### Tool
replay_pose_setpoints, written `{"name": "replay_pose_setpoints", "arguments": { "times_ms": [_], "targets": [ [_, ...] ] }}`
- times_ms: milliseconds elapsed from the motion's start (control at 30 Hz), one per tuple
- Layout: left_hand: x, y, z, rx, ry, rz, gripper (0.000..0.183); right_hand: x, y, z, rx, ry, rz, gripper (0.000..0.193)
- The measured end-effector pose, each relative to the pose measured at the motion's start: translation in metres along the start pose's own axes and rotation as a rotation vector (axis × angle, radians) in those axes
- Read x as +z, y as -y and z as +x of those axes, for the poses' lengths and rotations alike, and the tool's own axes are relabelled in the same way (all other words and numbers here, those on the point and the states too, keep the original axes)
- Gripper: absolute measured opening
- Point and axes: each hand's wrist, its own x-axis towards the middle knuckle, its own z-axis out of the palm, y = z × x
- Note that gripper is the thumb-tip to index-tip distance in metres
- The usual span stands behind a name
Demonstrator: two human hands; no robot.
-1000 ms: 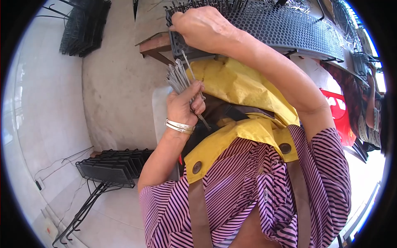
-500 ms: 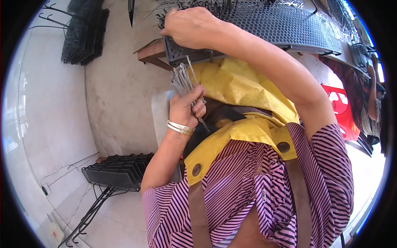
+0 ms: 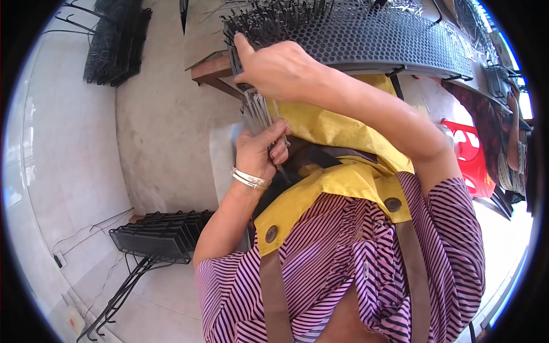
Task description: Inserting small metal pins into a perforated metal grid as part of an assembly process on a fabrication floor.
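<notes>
My left hand [image 3: 260, 150], with pale bangles on its wrist, is closed around a bundle of thin grey metal rods [image 3: 257, 114]. The rods point upward out of the fist, and the lower ends poke out beneath it. Above them, my right hand [image 3: 280, 70] reaches across to the near left corner of a black perforated rack [image 3: 377, 43]. Its index finger and thumb are spread apart, with nothing visible between them; the other fingers are hidden. Many dark thin rods [image 3: 269, 26] stand crowded in the rack's left end, just beyond that hand.
A brown table corner [image 3: 209, 70] juts out under the rack. Stacked black racks [image 3: 154, 237] with hooked bars are at lower left, and another stack [image 3: 117, 46] at upper left. A red plastic stool [image 3: 469, 157] stands at right, near another person's arm [image 3: 513, 131].
My right hand has come down and toward me from the standing rods to the rack's near corner, its index finger and thumb now spread. My left hand has barely moved, still gripping the bundle.
</notes>
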Motion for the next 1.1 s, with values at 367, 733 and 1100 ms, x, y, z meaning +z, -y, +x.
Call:
{"name": "replay_pose_setpoints", "arguments": {
  "times_ms": [367, 733, 1100],
  "targets": [
    [0.006, 0.004, -0.003, -0.051, 0.036, 0.074, 0.017, -0.010, -0.011, -0.049, 0.630, 0.087, 1.310, 0.016],
    [0.009, 0.022, 0.000, 0.000, -0.016, -0.244, 0.016, -0.025, -0.045, -0.016, 0.459, -0.721, 0.959, 0.010],
    [0.010, 0.038, -0.013, -0.119, 0.093, -0.039, 0.020, -0.015, -0.055, -0.009, 0.061, -0.919, 0.192, 0.016]
  ]
}}
